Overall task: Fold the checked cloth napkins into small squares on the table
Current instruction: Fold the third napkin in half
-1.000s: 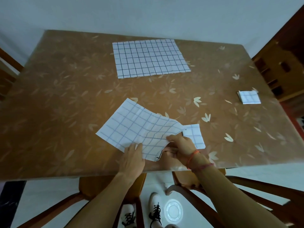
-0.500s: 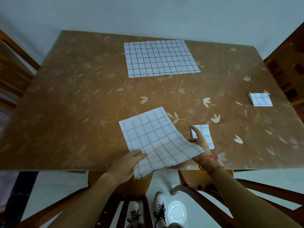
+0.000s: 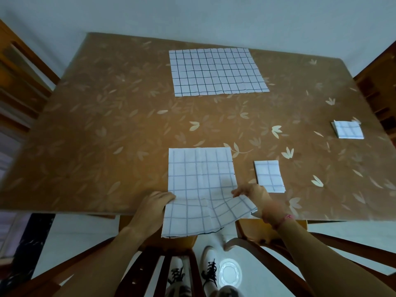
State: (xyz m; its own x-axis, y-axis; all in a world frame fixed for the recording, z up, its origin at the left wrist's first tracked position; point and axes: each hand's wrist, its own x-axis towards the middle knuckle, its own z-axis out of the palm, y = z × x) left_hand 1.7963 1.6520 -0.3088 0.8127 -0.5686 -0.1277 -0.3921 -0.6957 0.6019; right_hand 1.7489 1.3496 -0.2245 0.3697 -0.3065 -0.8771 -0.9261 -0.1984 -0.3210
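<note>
A white checked napkin [image 3: 201, 174] lies at the table's near edge, its near part hanging over the edge. My left hand [image 3: 157, 202] grips its left side at the edge. My right hand [image 3: 252, 195] pinches its right side, where the cloth is bunched and lifted. A folded small napkin [image 3: 269, 175] lies just right of it, beyond my right hand. Another folded square [image 3: 348, 130] sits at the far right. A larger unfolded checked napkin [image 3: 216, 71] lies flat at the far middle.
The brown leaf-patterned table [image 3: 107, 136] fills the view, with a pale wall behind. Wooden chairs [image 3: 19, 67] stand at the left and right sides and below the near edge. My shoes and a round white floor drain show beneath.
The near napkin has been turned from a slant to lie square with the table edge and pulled nearer, now hanging over it. My right hand left the small folded napkin and took the cloth's right side.
</note>
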